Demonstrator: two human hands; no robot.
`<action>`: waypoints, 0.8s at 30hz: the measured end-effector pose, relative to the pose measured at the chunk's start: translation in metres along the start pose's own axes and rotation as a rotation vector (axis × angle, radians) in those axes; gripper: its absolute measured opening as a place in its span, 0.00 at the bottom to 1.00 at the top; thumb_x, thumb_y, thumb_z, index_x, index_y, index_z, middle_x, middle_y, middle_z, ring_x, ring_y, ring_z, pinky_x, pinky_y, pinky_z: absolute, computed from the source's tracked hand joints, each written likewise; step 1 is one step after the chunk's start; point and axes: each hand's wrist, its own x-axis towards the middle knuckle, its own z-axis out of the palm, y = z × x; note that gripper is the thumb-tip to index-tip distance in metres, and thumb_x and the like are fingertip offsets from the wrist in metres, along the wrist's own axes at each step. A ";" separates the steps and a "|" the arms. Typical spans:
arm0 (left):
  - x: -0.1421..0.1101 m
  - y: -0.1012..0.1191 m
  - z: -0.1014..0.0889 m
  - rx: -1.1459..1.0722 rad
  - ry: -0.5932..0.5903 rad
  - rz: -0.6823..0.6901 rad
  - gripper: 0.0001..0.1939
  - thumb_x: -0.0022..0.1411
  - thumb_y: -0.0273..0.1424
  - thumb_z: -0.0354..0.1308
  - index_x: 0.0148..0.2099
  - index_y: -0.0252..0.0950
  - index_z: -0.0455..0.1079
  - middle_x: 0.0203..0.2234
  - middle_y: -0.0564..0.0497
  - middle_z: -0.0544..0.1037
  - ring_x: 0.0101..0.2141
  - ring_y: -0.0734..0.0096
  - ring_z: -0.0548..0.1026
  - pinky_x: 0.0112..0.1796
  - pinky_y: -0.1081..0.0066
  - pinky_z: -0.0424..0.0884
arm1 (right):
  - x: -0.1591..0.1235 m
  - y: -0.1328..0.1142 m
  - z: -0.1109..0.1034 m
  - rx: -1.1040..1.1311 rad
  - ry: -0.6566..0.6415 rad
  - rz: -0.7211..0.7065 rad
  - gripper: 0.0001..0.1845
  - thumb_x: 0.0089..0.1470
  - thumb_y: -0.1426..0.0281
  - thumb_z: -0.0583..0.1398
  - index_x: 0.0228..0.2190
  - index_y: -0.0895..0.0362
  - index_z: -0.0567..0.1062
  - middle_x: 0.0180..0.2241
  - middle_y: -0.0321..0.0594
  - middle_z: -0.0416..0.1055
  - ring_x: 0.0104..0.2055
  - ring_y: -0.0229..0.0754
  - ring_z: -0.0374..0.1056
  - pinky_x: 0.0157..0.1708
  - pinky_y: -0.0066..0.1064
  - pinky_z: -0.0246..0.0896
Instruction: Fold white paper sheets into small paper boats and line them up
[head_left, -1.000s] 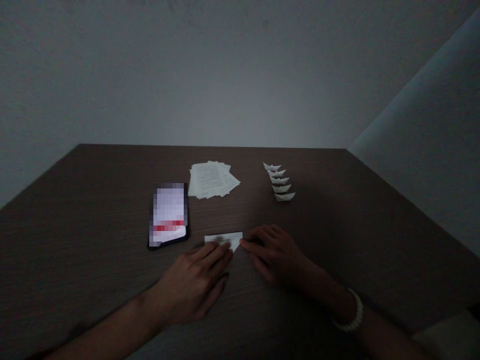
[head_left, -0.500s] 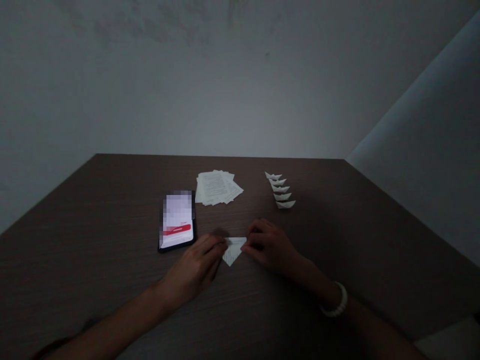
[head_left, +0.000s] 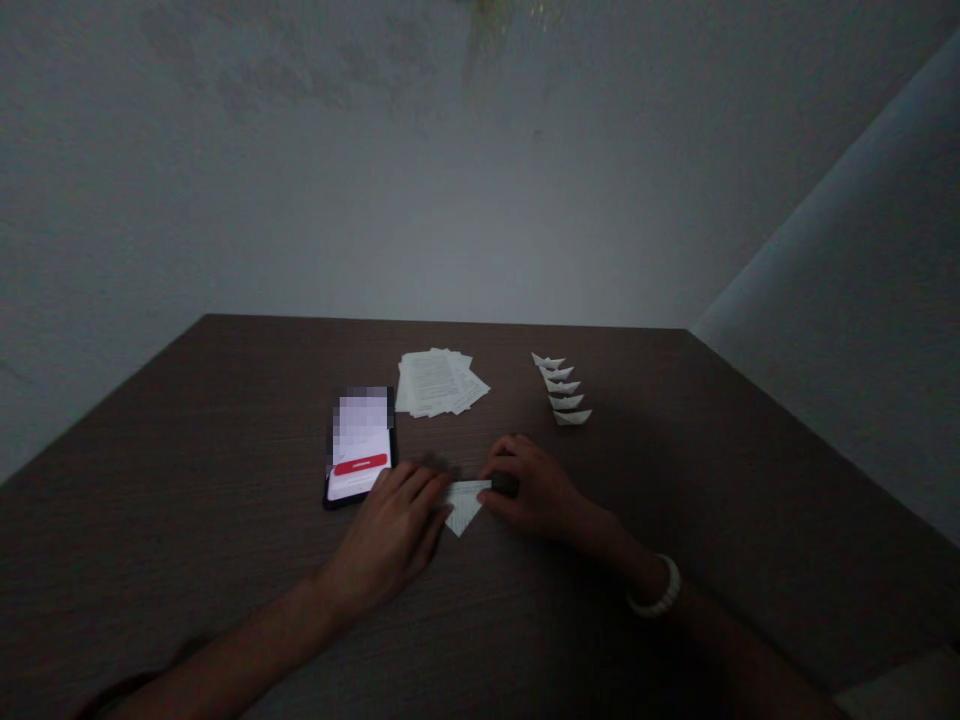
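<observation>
A small folded sheet of printed paper (head_left: 463,508) lies between my hands, straight along its far side and pointed toward me. My left hand (head_left: 394,525) grips its left corner, with the fingertips covering that end. On the right corner, my right hand (head_left: 531,488) pinches the paper between thumb and fingers, and a pale beaded bracelet (head_left: 660,590) circles that wrist. Beyond my right hand, several folded paper boats (head_left: 564,387) stand in a row.
A fanned stack of printed sheets (head_left: 435,382) rests farther back on the dark wooden table (head_left: 247,420). Close to my left hand is a phone (head_left: 361,440) with its screen lit, partly blurred out. A grey wall (head_left: 450,220) rises behind the table.
The view has shifted slightly, so everything sits a little lower. My right fingers have moved a little along the paper's right end; both hands still hold it.
</observation>
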 end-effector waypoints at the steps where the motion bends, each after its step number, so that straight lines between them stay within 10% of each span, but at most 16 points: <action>1: 0.000 -0.001 0.001 -0.012 0.006 0.002 0.15 0.64 0.27 0.51 0.53 0.33 0.66 0.43 0.44 0.74 0.45 0.57 0.69 0.44 0.58 0.68 | 0.001 0.000 0.001 0.002 -0.002 -0.007 0.08 0.49 0.69 0.66 0.34 0.56 0.76 0.38 0.39 0.68 0.41 0.41 0.63 0.42 0.34 0.59; 24: 0.008 -0.018 -0.012 -0.053 -0.098 0.151 0.11 0.63 0.21 0.49 0.33 0.35 0.71 0.29 0.49 0.71 0.34 0.63 0.67 0.34 0.65 0.64 | 0.001 0.009 0.014 0.027 0.052 -0.143 0.03 0.52 0.69 0.66 0.31 0.54 0.79 0.33 0.37 0.70 0.38 0.40 0.63 0.39 0.32 0.58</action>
